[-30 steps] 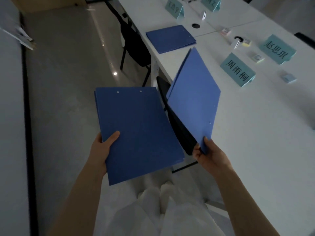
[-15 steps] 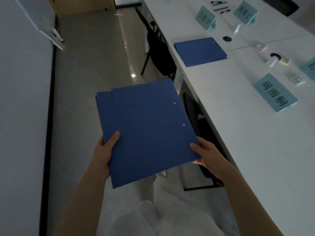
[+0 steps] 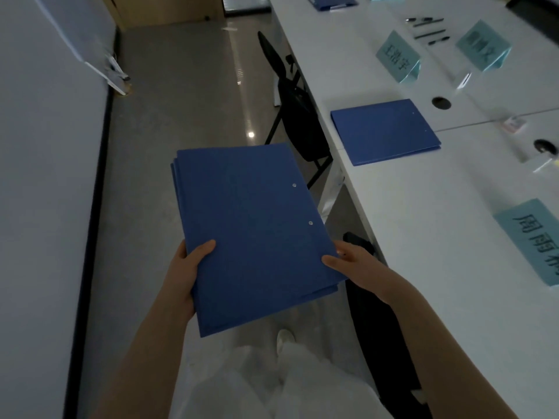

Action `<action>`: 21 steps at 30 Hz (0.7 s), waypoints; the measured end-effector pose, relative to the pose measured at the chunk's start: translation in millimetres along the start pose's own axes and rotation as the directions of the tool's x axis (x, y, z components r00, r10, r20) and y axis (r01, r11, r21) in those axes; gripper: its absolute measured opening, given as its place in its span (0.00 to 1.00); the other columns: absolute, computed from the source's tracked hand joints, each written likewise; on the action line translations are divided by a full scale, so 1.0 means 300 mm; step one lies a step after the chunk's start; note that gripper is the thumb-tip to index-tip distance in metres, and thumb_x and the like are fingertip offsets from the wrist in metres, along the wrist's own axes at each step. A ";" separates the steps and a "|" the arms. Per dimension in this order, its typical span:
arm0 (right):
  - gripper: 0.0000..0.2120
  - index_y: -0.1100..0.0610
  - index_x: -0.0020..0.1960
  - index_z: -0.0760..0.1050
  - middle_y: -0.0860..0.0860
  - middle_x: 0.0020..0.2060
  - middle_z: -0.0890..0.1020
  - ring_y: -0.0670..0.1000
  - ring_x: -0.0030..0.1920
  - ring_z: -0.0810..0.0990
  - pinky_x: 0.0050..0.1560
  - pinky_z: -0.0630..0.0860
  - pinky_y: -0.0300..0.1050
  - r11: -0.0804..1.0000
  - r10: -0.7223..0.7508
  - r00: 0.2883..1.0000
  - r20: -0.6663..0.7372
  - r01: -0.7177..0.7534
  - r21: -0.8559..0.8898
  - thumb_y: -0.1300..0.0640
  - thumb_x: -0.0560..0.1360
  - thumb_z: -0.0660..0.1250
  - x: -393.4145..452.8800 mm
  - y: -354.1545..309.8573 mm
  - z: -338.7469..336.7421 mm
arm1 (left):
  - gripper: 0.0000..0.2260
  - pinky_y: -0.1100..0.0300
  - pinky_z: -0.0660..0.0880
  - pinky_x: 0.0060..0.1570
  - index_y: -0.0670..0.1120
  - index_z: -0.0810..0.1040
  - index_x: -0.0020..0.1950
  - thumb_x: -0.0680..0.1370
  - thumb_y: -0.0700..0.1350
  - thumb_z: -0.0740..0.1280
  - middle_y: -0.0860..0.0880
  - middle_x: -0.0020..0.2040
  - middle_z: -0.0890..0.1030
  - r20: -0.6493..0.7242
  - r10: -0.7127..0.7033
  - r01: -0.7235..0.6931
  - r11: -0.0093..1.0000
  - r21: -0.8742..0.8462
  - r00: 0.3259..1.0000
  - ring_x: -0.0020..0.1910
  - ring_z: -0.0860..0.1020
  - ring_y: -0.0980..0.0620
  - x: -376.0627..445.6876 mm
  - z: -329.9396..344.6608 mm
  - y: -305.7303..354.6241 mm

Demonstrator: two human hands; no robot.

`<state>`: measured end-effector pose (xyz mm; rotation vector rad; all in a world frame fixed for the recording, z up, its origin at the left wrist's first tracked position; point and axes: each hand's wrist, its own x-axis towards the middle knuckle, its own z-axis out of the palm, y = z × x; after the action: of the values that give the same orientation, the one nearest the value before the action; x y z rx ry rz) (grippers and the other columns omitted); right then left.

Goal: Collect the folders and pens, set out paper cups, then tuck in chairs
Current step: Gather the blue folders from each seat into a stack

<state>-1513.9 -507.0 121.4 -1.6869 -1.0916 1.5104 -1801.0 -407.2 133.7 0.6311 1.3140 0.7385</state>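
Fingers of the left hand (image 3: 184,272) curled under the stack of blue folders (image 3: 257,234), thumb pressed flat on top near the left edge; fingers of the right hand (image 3: 357,267) gripping the stack's right edge, thumb on the top cover. Stack held level over the floor (image 3: 187,116), beside the white worktop (image 3: 423,213). Another blue folder (image 3: 384,131) lying flat on the worktop ahead, a black chair (image 3: 296,116) just beside it. Pens (image 3: 429,30) farther back, between teal name cards (image 3: 397,57). Nearer chair (image 3: 378,313) under the right forearm.
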 end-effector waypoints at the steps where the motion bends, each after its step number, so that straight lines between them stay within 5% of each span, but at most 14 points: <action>1: 0.12 0.46 0.60 0.74 0.44 0.56 0.81 0.43 0.55 0.81 0.52 0.78 0.40 0.998 0.029 0.999 -0.017 -0.028 0.055 0.56 0.78 0.65 0.030 -0.010 -0.013 | 0.20 0.49 0.80 0.42 0.51 0.74 0.66 0.75 0.45 0.71 0.48 0.58 0.82 0.005 0.004 -0.004 1.000 -0.007 1.000 0.52 0.83 0.43 0.025 0.013 0.020; 6: 0.19 0.48 0.64 0.73 0.45 0.56 0.82 0.47 0.50 0.83 0.47 0.77 0.45 0.946 0.194 0.975 -0.109 -0.156 0.284 0.41 0.77 0.61 0.235 -0.063 -0.055 | 0.18 0.47 0.81 0.43 0.54 0.75 0.64 0.75 0.45 0.71 0.49 0.58 0.83 0.048 -0.011 0.012 1.000 -0.001 0.999 0.51 0.84 0.44 0.201 0.064 0.117; 9: 0.27 0.48 0.66 0.72 0.44 0.58 0.81 0.48 0.54 0.82 0.56 0.78 0.52 0.906 0.283 0.954 -0.095 -0.234 0.352 0.34 0.73 0.61 0.388 -0.103 -0.057 | 0.19 0.45 0.81 0.45 0.53 0.75 0.65 0.74 0.44 0.71 0.48 0.58 0.83 0.089 -0.046 0.047 0.999 -0.003 0.995 0.52 0.84 0.43 0.330 0.089 0.193; 14: 0.24 0.53 0.68 0.67 0.49 0.62 0.77 0.52 0.58 0.79 0.63 0.74 0.56 0.919 0.332 0.919 -0.213 -0.265 0.291 0.40 0.78 0.59 0.629 -0.232 -0.043 | 0.19 0.44 0.81 0.44 0.54 0.76 0.62 0.74 0.40 0.71 0.48 0.56 0.83 0.131 -0.089 0.084 0.996 0.041 0.987 0.50 0.83 0.42 0.587 0.122 0.378; 21: 0.21 0.53 0.61 0.72 0.50 0.56 0.80 0.54 0.53 0.81 0.60 0.76 0.57 0.926 0.320 0.872 -0.371 -0.205 0.318 0.39 0.77 0.60 0.887 -0.435 -0.106 | 0.13 0.46 0.80 0.44 0.55 0.77 0.57 0.75 0.42 0.70 0.48 0.55 0.83 0.155 -0.083 0.059 0.986 0.153 0.984 0.51 0.82 0.41 0.882 0.227 0.656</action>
<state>-1503.7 -209.1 113.2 -1.8994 -0.4188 1.2940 -1732.3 -77.6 132.8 0.7429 1.2425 0.5235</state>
